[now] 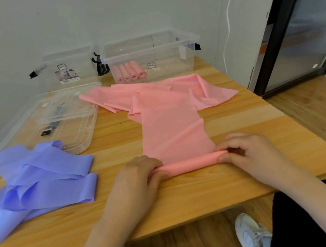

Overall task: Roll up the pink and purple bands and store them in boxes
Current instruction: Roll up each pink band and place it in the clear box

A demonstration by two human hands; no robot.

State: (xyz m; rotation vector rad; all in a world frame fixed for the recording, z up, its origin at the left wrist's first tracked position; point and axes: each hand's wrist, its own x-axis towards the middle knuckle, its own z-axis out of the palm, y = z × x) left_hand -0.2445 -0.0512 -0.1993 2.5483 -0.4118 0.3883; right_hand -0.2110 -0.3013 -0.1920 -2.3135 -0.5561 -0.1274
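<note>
Left hand (141, 174) and right hand (247, 152) pinch the ends of the pink band's (170, 126) roll. It lies near the surface's (186, 197) front edge, purple bands (43, 176) well apart at left.

Pink band (170, 126) is lying flat down the table middle, near end wound into a thin roll (190, 163), far end sprawling crumpled in front of the right clear box (150, 52). That box is holding four finished pink rolls (130, 71), side by side. Purple bands (41, 176) are sitting loose and unrolled at table left. Left clear box (67, 67) is standing open beside the right one.
</note>
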